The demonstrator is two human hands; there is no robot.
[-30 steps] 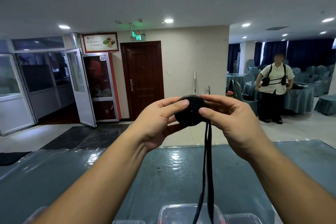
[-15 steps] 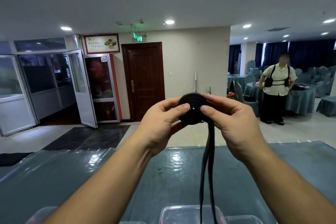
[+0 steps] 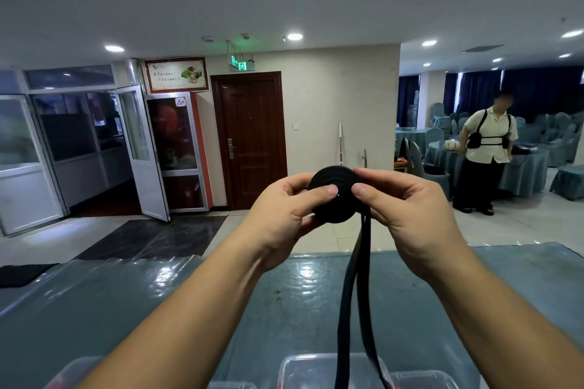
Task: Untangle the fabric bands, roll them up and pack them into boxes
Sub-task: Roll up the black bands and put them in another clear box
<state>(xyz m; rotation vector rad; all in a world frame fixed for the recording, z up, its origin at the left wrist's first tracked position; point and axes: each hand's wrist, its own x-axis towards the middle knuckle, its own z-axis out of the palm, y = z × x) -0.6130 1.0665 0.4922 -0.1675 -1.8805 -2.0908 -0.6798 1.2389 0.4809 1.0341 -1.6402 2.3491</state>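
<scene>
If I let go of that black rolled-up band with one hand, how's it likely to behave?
The rolled band would probably loosen: only the left hand and right hand pinch its coils. Its loose tail hangs limp, so it looks floppy and light. Being round, the roll might wheel away across the glossy table cover.

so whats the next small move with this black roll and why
Probably another turn of the roll, winding in more band. Both the left hand and right hand pinch the coil, yet a long loose tail hangs down past the clear boxes, so it isn't ready to pack.
</scene>
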